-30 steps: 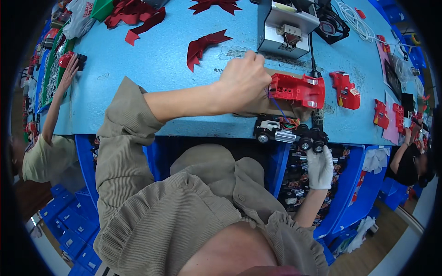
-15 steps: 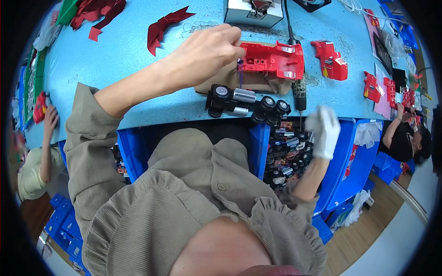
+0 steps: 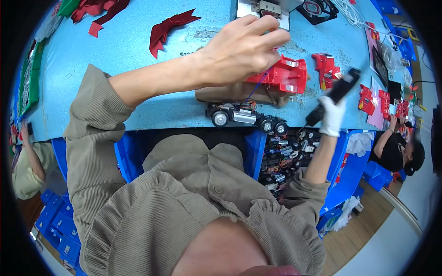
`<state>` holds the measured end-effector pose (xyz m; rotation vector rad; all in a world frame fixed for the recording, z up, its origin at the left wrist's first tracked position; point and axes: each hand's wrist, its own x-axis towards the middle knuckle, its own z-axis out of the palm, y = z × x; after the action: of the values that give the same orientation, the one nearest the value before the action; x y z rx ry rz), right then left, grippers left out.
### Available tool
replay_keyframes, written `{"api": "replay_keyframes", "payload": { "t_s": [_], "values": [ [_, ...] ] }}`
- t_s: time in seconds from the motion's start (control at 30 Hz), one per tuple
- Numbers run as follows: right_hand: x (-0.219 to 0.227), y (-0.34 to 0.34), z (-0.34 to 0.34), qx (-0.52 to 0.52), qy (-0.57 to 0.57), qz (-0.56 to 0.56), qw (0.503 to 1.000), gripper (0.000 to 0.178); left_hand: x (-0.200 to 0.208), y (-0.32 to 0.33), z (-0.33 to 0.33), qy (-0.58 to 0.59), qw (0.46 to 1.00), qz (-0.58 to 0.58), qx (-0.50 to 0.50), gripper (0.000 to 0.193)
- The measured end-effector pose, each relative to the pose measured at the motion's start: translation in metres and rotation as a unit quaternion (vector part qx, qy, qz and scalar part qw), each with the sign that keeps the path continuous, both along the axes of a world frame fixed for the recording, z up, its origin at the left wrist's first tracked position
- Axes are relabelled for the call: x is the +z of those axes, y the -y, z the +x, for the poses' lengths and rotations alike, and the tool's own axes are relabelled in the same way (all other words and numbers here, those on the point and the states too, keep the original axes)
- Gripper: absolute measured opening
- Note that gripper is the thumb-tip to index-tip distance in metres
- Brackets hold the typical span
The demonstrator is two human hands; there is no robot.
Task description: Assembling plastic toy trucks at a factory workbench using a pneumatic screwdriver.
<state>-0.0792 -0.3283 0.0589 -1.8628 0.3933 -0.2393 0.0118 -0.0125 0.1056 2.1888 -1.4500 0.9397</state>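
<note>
The left hand (image 3: 241, 48) hovers over the table (image 3: 115, 83), fingers curled loosely, fingertips touching the red toy car shell (image 3: 281, 76). Just below, the black chassis (image 3: 244, 117) sits at the table's near edge. The gloved right hand (image 3: 331, 115), which hung empty below the edge half a second ago, has risen and now grips a black screwdriver (image 3: 338, 92).

Gloved right hand (image 3: 332, 115), black tool (image 3: 335, 94): motion-blurred
</note>
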Motion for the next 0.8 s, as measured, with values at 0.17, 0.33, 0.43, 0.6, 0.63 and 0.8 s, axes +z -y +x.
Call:
{"api": "replay_keyframes", "payload": {
  "t_s": [0.17, 0.33, 0.43, 0.6, 0.63, 0.8],
  "values": [
    [0.096, -0.031, 0.029, -0.126, 0.202, 0.136, 0.962, 0.045, -0.031, 0.006, 0.004, -0.279, 0.959, -0.034, -0.034, 0.014],
    [0.119, -0.044, 0.072, 0.119, 0.385, 0.330, 0.854, 0.027, -0.043, 0.031, 0.009, -0.379, 0.918, 0.121, 0.010, 0.012],
    [0.110, -0.100, 0.112, 0.093, 0.406, 0.292, 0.861, 0.020, -0.040, 0.034, 0.008, -0.389, 0.903, 0.172, 0.062, 0.011],
    [0.075, -0.118, 0.201, 0.177, 0.383, 0.207, 0.883, 0.022, -0.038, 0.033, 0.012, -0.455, 0.871, 0.180, 0.039, 0.012],
    [0.073, -0.104, 0.224, 0.292, 0.308, 0.261, 0.867, 0.022, -0.037, 0.032, 0.012, -0.448, 0.876, 0.173, 0.032, 0.012],
    [0.092, -0.171, 0.208, 0.270, 0.279, 0.197, 0.900, 0.034, -0.032, 0.025, 0.019, -0.481, 0.861, 0.167, 0.004, 0.012]
  ]
}}
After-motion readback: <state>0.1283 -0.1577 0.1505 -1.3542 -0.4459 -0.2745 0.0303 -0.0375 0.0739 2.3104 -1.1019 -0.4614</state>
